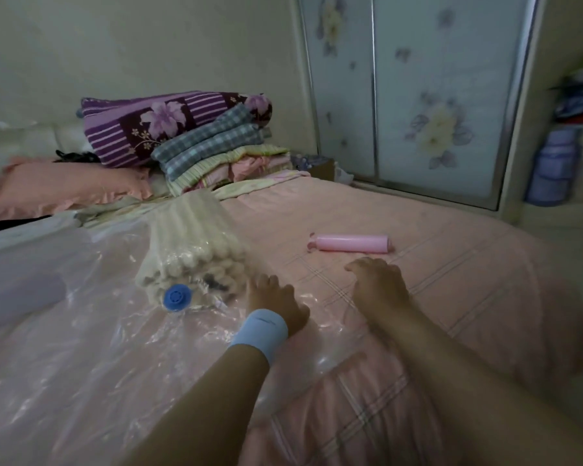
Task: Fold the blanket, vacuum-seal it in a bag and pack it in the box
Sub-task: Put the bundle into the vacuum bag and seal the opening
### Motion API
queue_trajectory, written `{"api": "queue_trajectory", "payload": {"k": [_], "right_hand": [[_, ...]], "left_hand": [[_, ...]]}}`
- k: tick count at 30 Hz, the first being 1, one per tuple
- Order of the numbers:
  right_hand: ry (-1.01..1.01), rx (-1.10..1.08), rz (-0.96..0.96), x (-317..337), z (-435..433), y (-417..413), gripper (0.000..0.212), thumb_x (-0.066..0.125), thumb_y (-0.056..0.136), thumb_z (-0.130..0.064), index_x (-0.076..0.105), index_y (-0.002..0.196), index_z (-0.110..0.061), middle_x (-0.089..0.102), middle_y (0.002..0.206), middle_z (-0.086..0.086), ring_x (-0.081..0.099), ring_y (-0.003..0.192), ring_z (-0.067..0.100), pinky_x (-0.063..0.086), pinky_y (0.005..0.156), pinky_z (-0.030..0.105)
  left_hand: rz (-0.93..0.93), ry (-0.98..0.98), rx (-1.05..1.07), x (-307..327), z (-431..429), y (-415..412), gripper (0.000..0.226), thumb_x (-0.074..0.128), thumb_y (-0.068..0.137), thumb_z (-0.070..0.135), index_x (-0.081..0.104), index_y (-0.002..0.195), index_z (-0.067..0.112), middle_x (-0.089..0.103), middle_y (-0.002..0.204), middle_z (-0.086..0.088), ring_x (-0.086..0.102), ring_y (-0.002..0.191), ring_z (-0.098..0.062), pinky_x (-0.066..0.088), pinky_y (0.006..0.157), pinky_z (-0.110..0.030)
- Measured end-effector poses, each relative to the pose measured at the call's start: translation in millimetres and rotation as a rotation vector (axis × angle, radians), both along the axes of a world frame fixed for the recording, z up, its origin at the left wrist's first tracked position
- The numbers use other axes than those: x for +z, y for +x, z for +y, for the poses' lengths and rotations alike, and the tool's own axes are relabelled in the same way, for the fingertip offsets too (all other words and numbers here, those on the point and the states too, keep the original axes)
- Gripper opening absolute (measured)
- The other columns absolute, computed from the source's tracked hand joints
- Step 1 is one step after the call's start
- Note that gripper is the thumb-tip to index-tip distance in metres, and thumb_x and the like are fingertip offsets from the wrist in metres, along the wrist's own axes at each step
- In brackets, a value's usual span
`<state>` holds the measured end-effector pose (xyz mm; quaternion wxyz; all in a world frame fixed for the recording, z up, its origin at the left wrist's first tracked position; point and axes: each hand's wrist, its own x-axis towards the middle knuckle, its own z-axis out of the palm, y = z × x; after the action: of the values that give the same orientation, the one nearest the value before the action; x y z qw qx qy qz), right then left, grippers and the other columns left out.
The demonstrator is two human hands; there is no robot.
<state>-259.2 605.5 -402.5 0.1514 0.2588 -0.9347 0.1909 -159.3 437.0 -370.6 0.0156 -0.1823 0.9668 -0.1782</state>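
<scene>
Cream ribbed folded blanket point(189, 240) lay inside clear plastic vacuum bag point(98, 331) on the pink bed point(451, 280). Left hand point(276, 299) and right hand point(379, 280) pressed palm-down at the bag's edge, fingers point(357, 265) loosely bent, gripping nothing. Flattening it for sealing, I judged.

Folded blanket point(189, 243) in a clear bag point(98, 331) — left hand point(275, 299) on the plastic, right hand point(379, 280) near a pink pump point(352, 243)

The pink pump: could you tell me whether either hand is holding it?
No, the pink pump lies loose on the bed, just beyond the right hand.
</scene>
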Motion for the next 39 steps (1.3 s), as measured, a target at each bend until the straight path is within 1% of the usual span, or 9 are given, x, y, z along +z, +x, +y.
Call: {"api": "queue_trajectory", "payload": {"k": [4, 9, 13, 17, 25, 30, 33, 37, 39], "right_hand": [[0.121, -0.127, -0.063, -20.1, 34.2, -21.7, 0.051, 0.043, 0.095, -0.014, 0.050, 0.143, -0.030, 0.046, 0.146, 0.005, 0.044, 0.128, 0.030, 0.036, 0.103, 0.041], [0.113, -0.059, -0.123, -30.4, 40.6, -26.2, 0.037, 0.039, 0.088, 0.001, 0.066, 0.104, -0.018, 0.057, 0.110, 0.008, 0.052, 0.108, 0.033, 0.044, 0.085, 0.037], [-0.250, 0.045, -0.267, -16.7, 25.4, -16.8, 0.024, 0.054, 0.093, -0.002, 0.075, 0.101, -0.012, 0.071, 0.108, 0.009, 0.067, 0.101, 0.027, 0.050, 0.080, 0.028], [-0.680, 0.214, -0.630, 19.9, -5.7, 18.3, 0.009, 0.070, 0.091, -0.014, 0.075, 0.098, -0.014, 0.077, 0.079, 0.000, 0.072, 0.065, 0.013, 0.051, 0.058, 0.025], [-0.784, 0.398, -0.912, 40.0, -66.2, 94.8, 0.010, 0.071, 0.092, -0.019, 0.072, 0.097, -0.010, 0.078, 0.083, 0.004, 0.069, 0.065, 0.014, 0.047, 0.054, 0.026], [-0.631, 0.518, -0.925, 42.0, -110.9, 139.4, 0.009, 0.073, 0.090, -0.018, 0.072, 0.096, -0.013, 0.078, 0.085, 0.004, 0.072, 0.068, 0.016, 0.047, 0.057, 0.026], [-0.461, 0.594, -0.782, 37.3, -145.6, 169.0, 0.011, 0.073, 0.089, -0.023, 0.075, 0.098, -0.018, 0.077, 0.087, 0.000, 0.072, 0.078, 0.012, 0.053, 0.067, 0.026], [0.056, 0.607, -0.201, 20.8, -187.3, 207.2, 0.036, 0.062, 0.095, -0.036, 0.065, 0.130, -0.028, 0.059, 0.139, -0.001, 0.051, 0.130, 0.020, 0.039, 0.109, 0.040], [0.146, 0.656, -0.121, 13.0, -203.6, 227.2, 0.052, 0.057, 0.098, -0.041, 0.047, 0.148, -0.031, 0.034, 0.161, 0.004, 0.026, 0.148, 0.025, 0.024, 0.119, 0.042]], "left_hand": [[0.227, 0.185, -0.154, 9.4, 35.2, -29.2, 0.041, 0.045, 0.091, 0.041, 0.053, 0.130, 0.029, 0.050, 0.134, -0.001, 0.045, 0.122, -0.025, 0.037, 0.100, -0.041], [0.237, 0.384, -0.229, -3.9, 56.6, -40.1, 0.037, 0.049, 0.093, 0.034, 0.052, 0.130, 0.032, 0.050, 0.133, 0.002, 0.049, 0.120, -0.022, 0.043, 0.097, -0.039], [0.323, 0.565, -0.265, -9.3, 50.0, -29.5, 0.034, 0.052, 0.094, 0.024, 0.056, 0.128, 0.028, 0.056, 0.125, 0.003, 0.054, 0.115, -0.020, 0.046, 0.100, -0.036], [0.496, 0.959, -0.173, 2.7, 30.1, -5.7, 0.024, 0.061, 0.090, 0.026, 0.064, 0.115, 0.029, 0.070, 0.102, 0.006, 0.067, 0.089, -0.013, 0.054, 0.088, -0.033], [0.741, 1.317, -0.033, 18.4, -28.2, 90.4, 0.020, 0.069, 0.086, 0.005, 0.066, 0.105, 0.003, 0.072, 0.080, -0.006, 0.068, 0.063, -0.016, 0.058, 0.064, -0.026], [0.811, 1.288, 0.055, 13.5, -71.4, 147.2, 0.021, 0.064, 0.088, 0.008, 0.069, 0.108, 0.010, 0.071, 0.079, -0.004, 0.064, 0.066, -0.014, 0.057, 0.068, -0.026], [0.703, 1.031, 0.069, 7.6, -100.8, 184.4, 0.015, 0.058, 0.092, 0.016, 0.070, 0.102, 0.017, 0.066, 0.083, 0.006, 0.058, 0.074, -0.009, 0.046, 0.070, -0.022], [0.627, 0.678, 0.238, -5.4, -155.1, 240.9, 0.015, 0.050, 0.097, 0.024, 0.065, 0.093, 0.027, 0.063, 0.100, 0.003, 0.057, 0.094, -0.020, 0.045, 0.085, -0.033], [0.604, 0.621, 0.342, -16.5, -180.2, 272.8, 0.016, 0.048, 0.097, 0.025, 0.059, 0.088, 0.032, 0.061, 0.105, 0.000, 0.055, 0.101, -0.025, 0.046, 0.092, -0.041]]}}
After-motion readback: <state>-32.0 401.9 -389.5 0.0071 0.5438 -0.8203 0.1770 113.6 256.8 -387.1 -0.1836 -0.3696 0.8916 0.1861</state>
